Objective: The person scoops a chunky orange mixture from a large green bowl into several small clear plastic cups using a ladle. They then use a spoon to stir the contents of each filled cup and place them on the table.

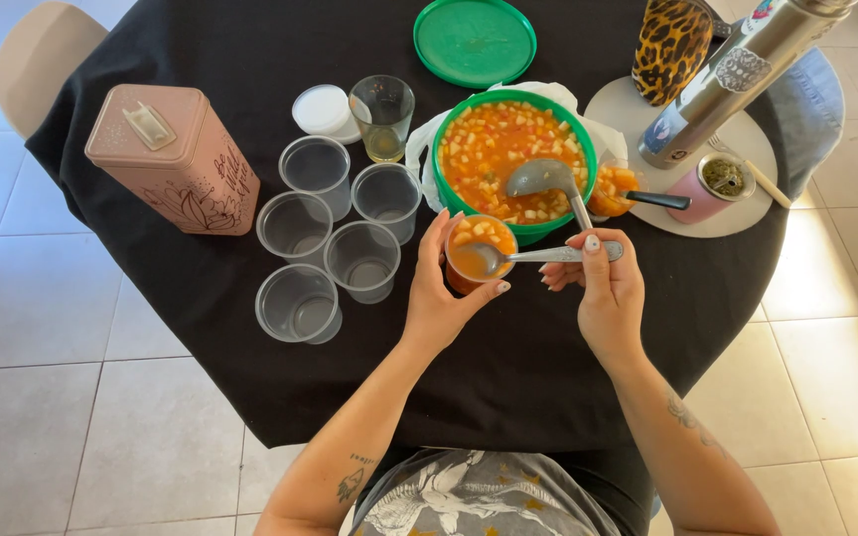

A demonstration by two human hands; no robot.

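The left hand point(441, 298) is wrapped around a small clear cup point(479, 253) filled with orange, chunky fruit salad, fingers curled on its far side and thumb on the near side — a closed grip on the cup wall. The right hand point(603, 283) is pinched shut on the handle of a metal spoon point(538, 256), whose bowl rests in the cup's contents. The spoon's long axis runs nearly level, from the right hand's fingertips leftward into the cup, so the cup lies directly to the left of the right-hand grip and just apart from it.

Just beyond both hands sits a green bowl point(446, 199) of the same mixture, a ladle point(546, 179) lying in it with its handle slanting back toward the right hand — the right hand is the nearer one to that handle. Left of the left hand stands a cluster of empty clear cups point(335, 233), near but not touching it. Beyond the right hand, a second filled cup point(612, 189) stands against the bowl's right side. All rests on a black tablecloth point(508, 377).
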